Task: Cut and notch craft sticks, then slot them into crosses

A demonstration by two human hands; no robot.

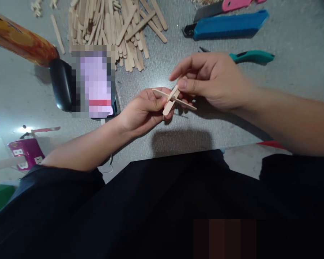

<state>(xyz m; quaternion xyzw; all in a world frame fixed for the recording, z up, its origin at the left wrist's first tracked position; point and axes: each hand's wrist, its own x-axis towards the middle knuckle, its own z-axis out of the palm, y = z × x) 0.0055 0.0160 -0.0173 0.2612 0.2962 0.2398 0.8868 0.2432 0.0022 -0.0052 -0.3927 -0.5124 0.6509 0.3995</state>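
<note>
Over the grey table, my left hand [147, 108] pinches a small cross-shaped piece made of popsicle sticks [169, 106], thumb on top and fingers beneath. One long stick lies crosswise through shorter pieces set at a slant to it. My right hand [205, 79] reaches in from the right. Its thumb and a finger close on the upper end of the slanted piece, while its index finger is bent away above. Parts of the left fingers are hidden behind the sticks.
A large pile of loose popsicle sticks [110, 25] lies at the back. Beyond my right hand are a blue utility knife [229, 27], a pink-handled blade [210, 12] and teal-handled pliers [252, 57]. A pixelated phone [95, 82] and an orange can-like cylinder [21, 39] stand left.
</note>
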